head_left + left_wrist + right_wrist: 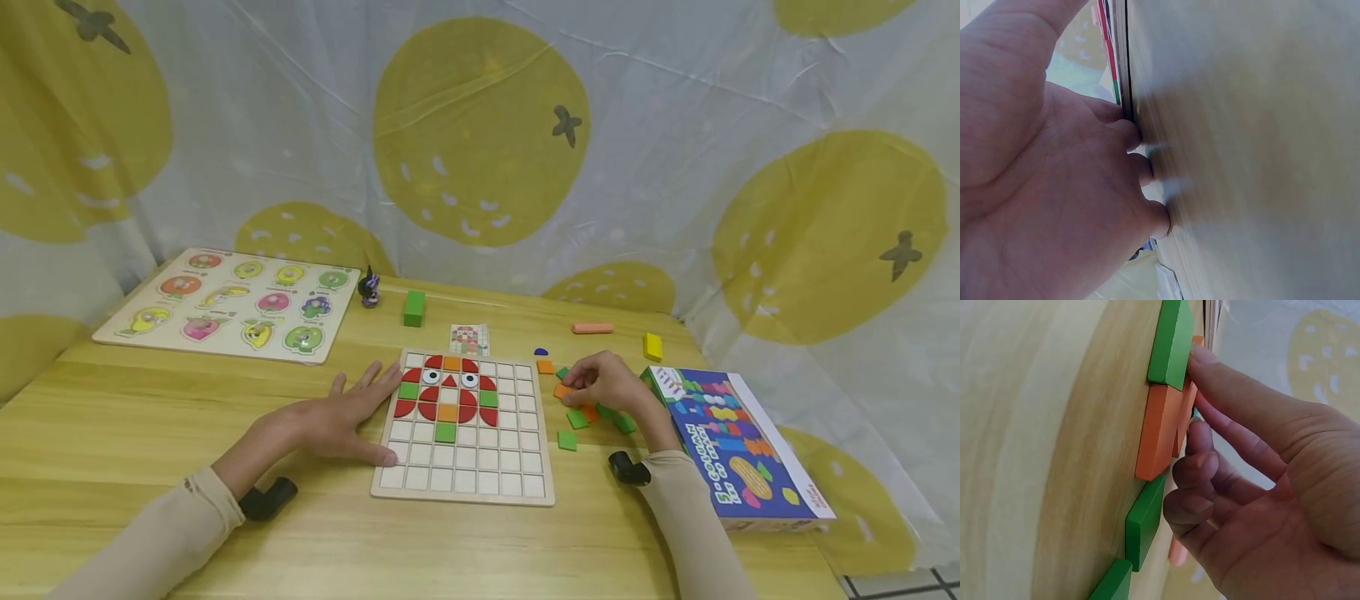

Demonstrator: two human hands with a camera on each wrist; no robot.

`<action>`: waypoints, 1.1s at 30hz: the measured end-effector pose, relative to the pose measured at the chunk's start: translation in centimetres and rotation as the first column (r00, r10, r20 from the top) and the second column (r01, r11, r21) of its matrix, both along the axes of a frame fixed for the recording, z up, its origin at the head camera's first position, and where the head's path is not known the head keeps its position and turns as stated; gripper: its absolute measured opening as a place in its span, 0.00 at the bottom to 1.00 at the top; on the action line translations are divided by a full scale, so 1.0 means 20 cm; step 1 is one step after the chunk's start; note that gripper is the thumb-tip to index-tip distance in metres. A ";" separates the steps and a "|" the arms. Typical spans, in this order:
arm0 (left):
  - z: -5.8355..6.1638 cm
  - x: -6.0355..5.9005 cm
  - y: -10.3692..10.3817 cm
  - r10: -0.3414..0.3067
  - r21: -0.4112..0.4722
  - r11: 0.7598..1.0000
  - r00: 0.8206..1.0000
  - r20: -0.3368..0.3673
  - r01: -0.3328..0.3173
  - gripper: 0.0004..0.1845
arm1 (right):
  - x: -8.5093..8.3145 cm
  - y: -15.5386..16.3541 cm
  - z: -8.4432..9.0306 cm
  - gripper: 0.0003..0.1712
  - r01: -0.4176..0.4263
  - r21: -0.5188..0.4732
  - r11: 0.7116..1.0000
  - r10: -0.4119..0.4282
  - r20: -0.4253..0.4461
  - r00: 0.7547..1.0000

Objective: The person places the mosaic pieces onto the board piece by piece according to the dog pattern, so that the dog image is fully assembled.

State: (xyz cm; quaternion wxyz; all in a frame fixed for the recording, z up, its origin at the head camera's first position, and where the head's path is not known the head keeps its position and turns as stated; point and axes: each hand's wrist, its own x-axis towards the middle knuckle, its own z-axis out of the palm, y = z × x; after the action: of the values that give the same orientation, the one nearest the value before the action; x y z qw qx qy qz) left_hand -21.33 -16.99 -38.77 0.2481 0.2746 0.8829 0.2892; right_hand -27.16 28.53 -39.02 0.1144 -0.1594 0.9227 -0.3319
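Head view: a gridded wooden board, partly filled with red, green and orange pieces, is the landmark. At its left edge, the left hand lies with fingers spread, touching the rim and gripping nothing. Just right of the board, the right hand pinches an orange tile between thumb and fingertips, among loose green tiles; whether it is lifted cannot be told. Crowded neighbours might get dragged along, or the left hand's push might slide the board, jostling its pieces
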 end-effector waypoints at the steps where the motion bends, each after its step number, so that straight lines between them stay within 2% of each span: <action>1: 0.00 0.00 0.00 0.000 0.001 1.000 1.000 0.000 0.000 0.68 | 0.00 0.00 0.00 0.09 0.003 0.001 1.000 -0.003 -0.001 1.000; 14: 0.02 0.01 0.01 0.002 0.014 1.000 1.000 0.005 -0.002 0.68 | 0.01 -0.03 0.02 0.09 0.029 0.029 0.999 -0.028 -0.037 0.999; 23: 0.02 0.01 0.01 -0.001 0.016 1.000 1.000 0.001 0.001 0.68 | 0.03 -0.04 0.06 0.04 0.055 -0.012 0.998 -0.055 -0.050 0.997; 28: 0.02 0.01 0.01 0.001 0.013 1.000 1.000 0.003 -0.001 0.67 | 0.04 -0.11 0.06 0.04 -0.014 -0.086 0.996 0.010 -0.050 0.999; 33: 0.02 0.01 0.01 0.001 0.014 1.000 1.000 0.000 -0.001 0.68 | 0.08 -0.32 0.07 0.04 -0.133 -0.120 0.984 0.129 -0.039 0.991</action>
State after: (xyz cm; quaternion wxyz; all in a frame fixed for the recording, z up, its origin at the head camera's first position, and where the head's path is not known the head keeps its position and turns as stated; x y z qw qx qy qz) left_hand -21.10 -16.74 -38.35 0.2459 0.2760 0.8809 0.2954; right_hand -25.60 22.19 -37.53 0.1119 -0.2315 0.8898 -0.3771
